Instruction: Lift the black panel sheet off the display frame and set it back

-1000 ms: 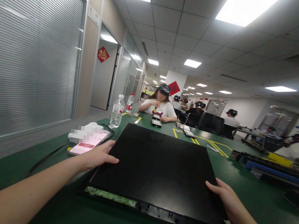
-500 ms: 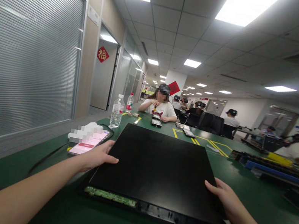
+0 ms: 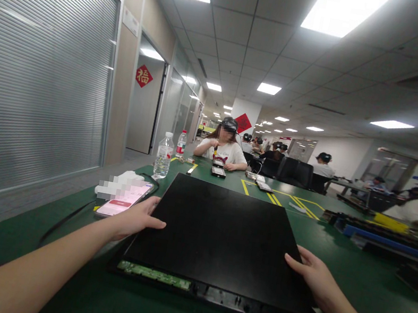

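A black flat display panel (image 3: pixel 219 234) lies in front of me, its far edge raised a little in view. Along its near edge a green circuit board strip (image 3: pixel 155 275) shows beside a dark frame. My left hand (image 3: pixel 141 220) grips the panel's left edge, thumb on top and fingers hidden beneath. On the opposite edge my right hand (image 3: pixel 311 274) holds it the same way, thumb over the surface. Close to my left hand lies a phone (image 3: pixel 126 200) with a pink lit screen.
On the green table (image 3: pixel 63 271) stand a clear water bottle (image 3: pixel 164 155) and a red-capped bottle (image 3: pixel 181 144). A co-worker (image 3: pixel 226 149) sits opposite, near small boxy devices (image 3: pixel 218 171). Long dark parts (image 3: pixel 377 235) with a blue strip lie at the right. A black cable (image 3: pixel 64 220) runs at left.
The panel has shifted very slightly, its right side a touch toward the left, and my right hand has moved with it. My left hand looks the same.
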`<state>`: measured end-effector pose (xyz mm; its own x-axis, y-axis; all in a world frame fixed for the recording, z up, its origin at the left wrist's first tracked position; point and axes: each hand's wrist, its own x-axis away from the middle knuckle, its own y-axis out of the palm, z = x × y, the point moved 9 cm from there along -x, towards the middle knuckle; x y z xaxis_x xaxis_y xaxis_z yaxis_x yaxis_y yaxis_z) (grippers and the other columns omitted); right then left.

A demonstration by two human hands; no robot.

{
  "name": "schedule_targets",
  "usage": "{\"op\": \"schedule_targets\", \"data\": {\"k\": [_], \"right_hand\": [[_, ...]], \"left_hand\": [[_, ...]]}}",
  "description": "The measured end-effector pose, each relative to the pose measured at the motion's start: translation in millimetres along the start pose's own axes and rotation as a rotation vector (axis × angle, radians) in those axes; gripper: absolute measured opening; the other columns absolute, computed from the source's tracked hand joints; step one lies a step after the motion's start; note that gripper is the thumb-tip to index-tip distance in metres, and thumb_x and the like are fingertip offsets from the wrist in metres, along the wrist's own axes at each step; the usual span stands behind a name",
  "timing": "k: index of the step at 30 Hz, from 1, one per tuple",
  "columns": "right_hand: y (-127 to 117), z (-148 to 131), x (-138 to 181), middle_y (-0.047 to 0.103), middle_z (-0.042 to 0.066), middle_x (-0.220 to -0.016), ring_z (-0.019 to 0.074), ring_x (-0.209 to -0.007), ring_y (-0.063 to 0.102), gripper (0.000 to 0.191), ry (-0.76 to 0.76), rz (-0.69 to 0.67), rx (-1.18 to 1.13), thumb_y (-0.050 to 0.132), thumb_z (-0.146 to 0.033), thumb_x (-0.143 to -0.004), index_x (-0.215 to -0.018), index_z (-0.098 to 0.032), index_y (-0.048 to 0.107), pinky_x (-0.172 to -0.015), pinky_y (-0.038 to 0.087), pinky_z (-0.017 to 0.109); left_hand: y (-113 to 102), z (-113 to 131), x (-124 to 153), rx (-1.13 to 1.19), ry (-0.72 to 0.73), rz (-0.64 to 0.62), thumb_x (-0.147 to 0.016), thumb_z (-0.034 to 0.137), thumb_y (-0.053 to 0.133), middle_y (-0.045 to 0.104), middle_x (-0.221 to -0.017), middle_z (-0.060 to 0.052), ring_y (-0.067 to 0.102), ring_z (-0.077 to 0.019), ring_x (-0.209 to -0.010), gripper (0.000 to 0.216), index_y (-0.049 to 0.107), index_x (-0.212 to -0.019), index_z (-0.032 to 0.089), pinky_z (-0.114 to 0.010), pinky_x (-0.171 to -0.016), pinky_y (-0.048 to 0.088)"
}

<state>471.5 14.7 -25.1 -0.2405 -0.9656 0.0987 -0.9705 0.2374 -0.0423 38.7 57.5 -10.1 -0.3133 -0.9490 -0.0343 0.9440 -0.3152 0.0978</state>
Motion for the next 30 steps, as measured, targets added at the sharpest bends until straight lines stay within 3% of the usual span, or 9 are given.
{"op": "schedule_targets", "data": {"k": [7, 12, 15, 20, 25, 30], "right_hand": [[1, -9, 0, 0.069, 0.007, -0.104, 0.0273, -0.098, 0.062, 0.04, -0.058, -0.002, 0.029, 0.071, -0.023, -0.06, -0.1, -0.022, 0.065, -0.084, 0.05, 0.037], [-17, -16, 2, 0.067, 0.01, -0.106, 0.0266, -0.111, 0.055, 0.061, -0.077, 0.208, 0.046, 0.067, -0.024, -0.06, -0.12, -0.019, 0.055, -0.091, 0.045, 0.036], [-19, -20, 4, 0.07, 0.009, -0.094, 0.0247, -0.099, 0.061, 0.075, -0.094, 0.214, 0.01, 0.065, -0.026, -0.063, -0.134, -0.02, 0.041, -0.086, 0.046, 0.036], [-20, -26, 5, 0.07, 0.007, -0.089, 0.0241, -0.09, 0.063, 0.067, -0.144, 0.208, 0.073, 0.062, -0.034, -0.066, -0.13, -0.025, 0.044, -0.081, 0.045, 0.037], [-19, -29, 4, 0.07, 0.008, -0.096, 0.0291, -0.103, 0.058, 0.063, -0.159, 0.183, 0.186, 0.055, -0.045, -0.071, -0.131, -0.027, 0.043, -0.09, 0.035, 0.048], [-15, -25, 2, 0.071, 0.009, -0.093, 0.0292, -0.11, 0.054, 0.065, -0.117, 0.132, 0.175, 0.051, -0.046, -0.073, -0.132, -0.023, 0.041, -0.097, 0.03, 0.048]], "left_hand": [[2, -2, -1, 0.017, 0.006, -0.024, -0.058, 0.009, 0.074, 0.059, -0.121, -0.01, 0.053, -0.0265, -0.114, 0.058, 0.046, -0.108, 0.019, -0.04, -0.096, 0.043], [0, -3, 0, 0.006, -0.013, -0.003, -0.057, 0.01, 0.074, 0.061, -0.118, -0.009, 0.056, -0.0268, -0.11, 0.057, 0.047, -0.107, 0.019, -0.041, -0.093, 0.045], [-5, -2, -1, -0.008, -0.007, 0.038, -0.056, 0.011, 0.075, 0.061, -0.118, -0.009, 0.057, -0.0266, -0.109, 0.059, 0.047, -0.108, 0.019, -0.039, -0.093, 0.045], [-6, 0, 0, 0.018, -0.022, 0.072, -0.054, 0.012, 0.075, 0.063, -0.113, -0.01, 0.061, -0.0275, -0.102, 0.061, 0.047, -0.108, 0.018, -0.04, -0.088, 0.048], [-6, 3, 4, 0.013, -0.088, 0.115, -0.054, 0.015, 0.072, 0.069, -0.098, -0.007, 0.067, -0.026, -0.085, 0.059, 0.048, -0.108, 0.018, -0.037, -0.074, 0.053], [-11, -1, 6, 0.042, -0.187, 0.135, -0.057, 0.021, 0.068, 0.071, -0.074, -0.002, 0.067, -0.0234, -0.063, 0.054, 0.052, -0.108, 0.019, -0.03, -0.054, 0.051]]}}
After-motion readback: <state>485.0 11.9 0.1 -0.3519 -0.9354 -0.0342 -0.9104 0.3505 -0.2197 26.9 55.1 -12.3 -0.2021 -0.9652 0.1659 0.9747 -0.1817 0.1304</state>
